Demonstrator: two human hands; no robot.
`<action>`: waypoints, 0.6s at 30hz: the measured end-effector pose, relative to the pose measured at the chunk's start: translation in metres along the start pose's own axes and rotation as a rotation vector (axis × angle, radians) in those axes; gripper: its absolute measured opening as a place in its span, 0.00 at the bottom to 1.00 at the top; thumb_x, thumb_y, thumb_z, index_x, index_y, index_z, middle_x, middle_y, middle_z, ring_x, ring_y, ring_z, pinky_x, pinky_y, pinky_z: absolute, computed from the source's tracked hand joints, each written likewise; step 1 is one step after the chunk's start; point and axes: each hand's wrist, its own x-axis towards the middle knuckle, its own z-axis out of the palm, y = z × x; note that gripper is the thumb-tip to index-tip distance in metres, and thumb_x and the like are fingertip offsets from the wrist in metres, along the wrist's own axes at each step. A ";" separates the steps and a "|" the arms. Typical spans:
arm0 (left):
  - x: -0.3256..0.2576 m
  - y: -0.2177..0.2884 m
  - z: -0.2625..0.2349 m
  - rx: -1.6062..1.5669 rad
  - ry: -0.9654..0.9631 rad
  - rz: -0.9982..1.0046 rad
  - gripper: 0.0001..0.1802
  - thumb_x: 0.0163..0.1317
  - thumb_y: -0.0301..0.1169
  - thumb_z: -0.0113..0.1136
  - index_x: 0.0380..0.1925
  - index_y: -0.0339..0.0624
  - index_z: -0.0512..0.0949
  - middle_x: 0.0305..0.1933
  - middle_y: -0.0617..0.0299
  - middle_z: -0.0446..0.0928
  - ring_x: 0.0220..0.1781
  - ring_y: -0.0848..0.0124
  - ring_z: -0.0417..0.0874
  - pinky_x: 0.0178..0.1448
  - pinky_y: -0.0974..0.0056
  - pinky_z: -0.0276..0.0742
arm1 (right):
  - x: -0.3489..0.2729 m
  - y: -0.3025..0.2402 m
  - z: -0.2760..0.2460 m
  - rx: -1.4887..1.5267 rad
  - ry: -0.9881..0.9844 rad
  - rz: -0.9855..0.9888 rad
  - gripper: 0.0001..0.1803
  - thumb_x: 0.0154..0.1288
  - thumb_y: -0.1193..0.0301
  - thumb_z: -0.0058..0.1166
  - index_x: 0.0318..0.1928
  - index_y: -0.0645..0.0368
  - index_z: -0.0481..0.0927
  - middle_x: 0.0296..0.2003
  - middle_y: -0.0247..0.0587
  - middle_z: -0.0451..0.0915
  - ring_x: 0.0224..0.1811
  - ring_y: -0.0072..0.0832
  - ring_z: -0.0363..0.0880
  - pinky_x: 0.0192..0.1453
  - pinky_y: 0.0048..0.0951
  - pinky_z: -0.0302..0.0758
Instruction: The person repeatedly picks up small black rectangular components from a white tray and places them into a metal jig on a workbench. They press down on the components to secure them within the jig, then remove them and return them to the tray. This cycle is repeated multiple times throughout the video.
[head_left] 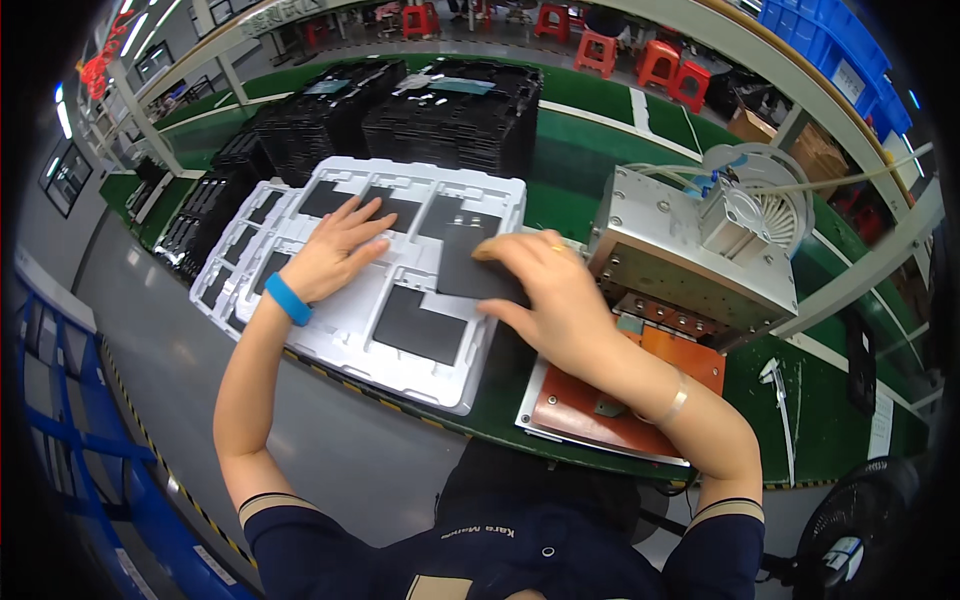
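Observation:
A white moulded plastic tray (330, 345) lies on the green bench, with flat black rectangular panels in several of its pockets. My left hand (338, 250), with a blue band at the wrist, rests fingers spread over the tray's far part, beside a black panel (393, 208). My right hand (550, 290) grips the right edge of a dark flat panel (462, 262), thumb below and fingers above. That panel overlaps the tray's upper right pocket. Another black panel (420, 325) sits in the near right pocket.
Stacks of black trays (450, 125) stand behind the white one. To the right is a metal press-like machine (690, 250) over an orange-brown plate (590, 405). A caliper (782, 410) lies farther right, near a black fan (860, 520). Blue crates (830, 50) sit on an overhead shelf.

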 end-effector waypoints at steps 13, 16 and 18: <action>0.010 0.172 -0.021 0.052 0.090 0.804 0.34 0.62 0.54 0.65 0.59 0.40 0.79 0.68 0.47 0.73 0.73 0.49 0.71 0.75 0.42 0.60 | -0.178 0.002 -0.107 -0.065 -0.077 0.486 0.24 0.51 0.67 0.75 0.49 0.61 0.85 0.51 0.43 0.84 0.52 0.42 0.80 0.57 0.38 0.77; 0.011 0.218 0.020 0.001 -0.117 0.990 0.31 0.61 0.51 0.67 0.57 0.43 0.78 0.67 0.49 0.73 0.70 0.51 0.73 0.73 0.42 0.63 | -0.168 0.013 -0.102 -0.054 -0.020 0.448 0.19 0.56 0.70 0.72 0.48 0.62 0.85 0.47 0.41 0.83 0.47 0.42 0.79 0.53 0.38 0.76; 0.014 0.235 0.053 -0.024 -0.225 1.031 0.34 0.61 0.52 0.65 0.61 0.43 0.75 0.70 0.48 0.70 0.72 0.53 0.71 0.73 0.42 0.64 | -0.168 0.019 -0.097 -0.114 0.003 0.419 0.15 0.58 0.73 0.69 0.47 0.62 0.85 0.45 0.40 0.82 0.44 0.41 0.78 0.51 0.38 0.75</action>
